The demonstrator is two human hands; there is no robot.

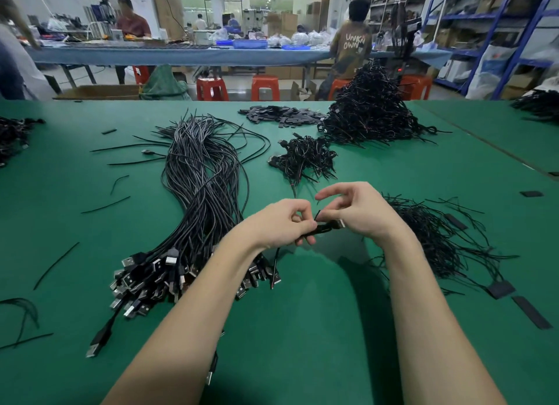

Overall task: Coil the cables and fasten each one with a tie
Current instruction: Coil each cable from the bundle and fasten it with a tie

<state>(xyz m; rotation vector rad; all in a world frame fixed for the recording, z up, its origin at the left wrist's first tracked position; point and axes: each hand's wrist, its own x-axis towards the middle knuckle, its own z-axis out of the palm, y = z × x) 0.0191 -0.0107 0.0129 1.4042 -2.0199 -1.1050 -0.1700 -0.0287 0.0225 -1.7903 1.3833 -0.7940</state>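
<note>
A coiled USB cable (321,228) is being pinched by both hands, left (279,223) and right (360,211), just above the green counter (302,314).

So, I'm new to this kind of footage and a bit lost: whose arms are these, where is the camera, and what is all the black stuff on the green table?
There is no machine here. A person wears the camera on their head, so you look down along their own bare arms. Both hands meet over the green table: the left hand and the right hand pinch a small coiled black cable between them, its USB plug poking out by the right hand. To the left lies a long bundle of loose USB cables, plugs towards the person. To the right lies a heap of thin black ties. Farther back sit piles of finished coils, the biggest at the far right.
</note>
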